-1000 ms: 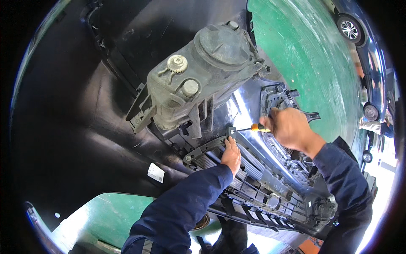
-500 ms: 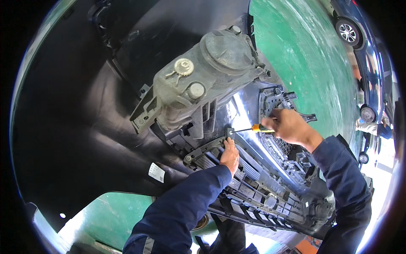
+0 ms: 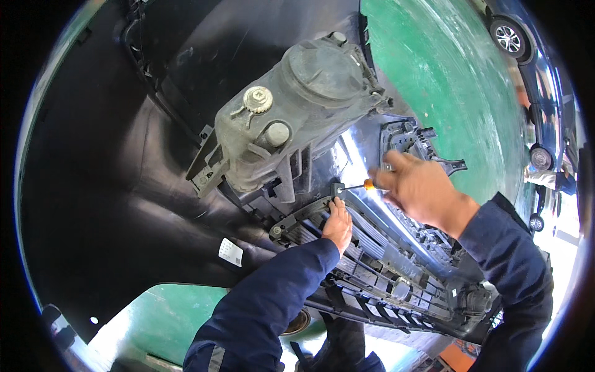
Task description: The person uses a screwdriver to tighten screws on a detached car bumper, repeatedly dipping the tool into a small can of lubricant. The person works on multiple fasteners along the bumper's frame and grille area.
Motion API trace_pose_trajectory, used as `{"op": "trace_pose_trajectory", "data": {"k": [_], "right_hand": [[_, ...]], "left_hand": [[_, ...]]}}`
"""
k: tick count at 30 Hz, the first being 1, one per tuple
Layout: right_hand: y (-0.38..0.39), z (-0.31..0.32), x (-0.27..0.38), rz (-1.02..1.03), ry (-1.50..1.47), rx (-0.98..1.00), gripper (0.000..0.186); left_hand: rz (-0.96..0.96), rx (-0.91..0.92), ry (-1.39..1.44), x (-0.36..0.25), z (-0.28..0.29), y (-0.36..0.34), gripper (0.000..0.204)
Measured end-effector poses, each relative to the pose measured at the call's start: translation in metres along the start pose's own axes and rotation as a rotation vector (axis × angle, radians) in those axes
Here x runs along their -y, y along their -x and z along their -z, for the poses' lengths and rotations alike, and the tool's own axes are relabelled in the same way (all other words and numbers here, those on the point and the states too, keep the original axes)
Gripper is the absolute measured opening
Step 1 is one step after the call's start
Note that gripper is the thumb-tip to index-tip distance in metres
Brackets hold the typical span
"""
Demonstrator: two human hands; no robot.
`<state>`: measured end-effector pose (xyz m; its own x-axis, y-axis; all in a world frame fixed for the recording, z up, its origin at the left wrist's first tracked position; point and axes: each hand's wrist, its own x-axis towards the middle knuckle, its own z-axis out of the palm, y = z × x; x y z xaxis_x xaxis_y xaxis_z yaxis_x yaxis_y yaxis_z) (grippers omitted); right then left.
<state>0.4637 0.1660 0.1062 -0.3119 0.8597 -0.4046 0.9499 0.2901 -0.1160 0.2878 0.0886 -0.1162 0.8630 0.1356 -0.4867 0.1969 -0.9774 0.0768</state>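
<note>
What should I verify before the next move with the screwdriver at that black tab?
1. Screwdriver held: ok, the right hand is closed around its handle.
2. Shaft aimed at the black tab: ok, it runs from the handle to the pale fastener there.
3. Tip fully seated: cannot tell, too small in this view.
4. Left hand clear of the shaft: ok, it rests on the slatted grille, its fingers near the tab but below the shaft.
5. Lamp housing clear of the shaft: ok, visibly apart.
6. Fastener tightness: cannot tell from the picture.
</note>
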Motion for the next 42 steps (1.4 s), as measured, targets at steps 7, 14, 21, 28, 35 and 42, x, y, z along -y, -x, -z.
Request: {"op": "trace_pose_trajectory", "data": {"k": [7, 14, 21, 28, 35, 42], "right_hand": [[-0.026, -0.001, -0.018, -0.739, -0.387, 0.58, 0.048], [0.012, 0.002, -0.004, 0.184, 0.146, 0.053, 0.034], [-0.014, -0.015, -0.01, -0.558, -0.447, 0.278, 0.036], [0.011, 0.004, 0.002, 0.2, 0.174, 0.06, 0.041], [-0.004, 0.001, -0.002, -0.57, -0.455, 0.322, 0.044], [-0.001, -0.011, -0.017, -0.326, -0.185, 0.25, 0.037]], "left_hand": [[0.008, 0.009, -0.002, 0.003, -0.004, -0.004, 0.053], [0.027, -0.038, -0.022, -0.001, 0.004, 0.003, 0.052], [-0.007, -0.013, 0.001, 0.002, -0.001, 0.004, 0.054], [0.016, -0.056, 0.009, -0.003, 0.008, 0.003, 0.051], [0.018, -0.075, 0.025, -0.001, -0.003, 0.003, 0.051], [0.063, -0.16, 0.011, 0.003, -0.004, -0.011, 0.05]]}}
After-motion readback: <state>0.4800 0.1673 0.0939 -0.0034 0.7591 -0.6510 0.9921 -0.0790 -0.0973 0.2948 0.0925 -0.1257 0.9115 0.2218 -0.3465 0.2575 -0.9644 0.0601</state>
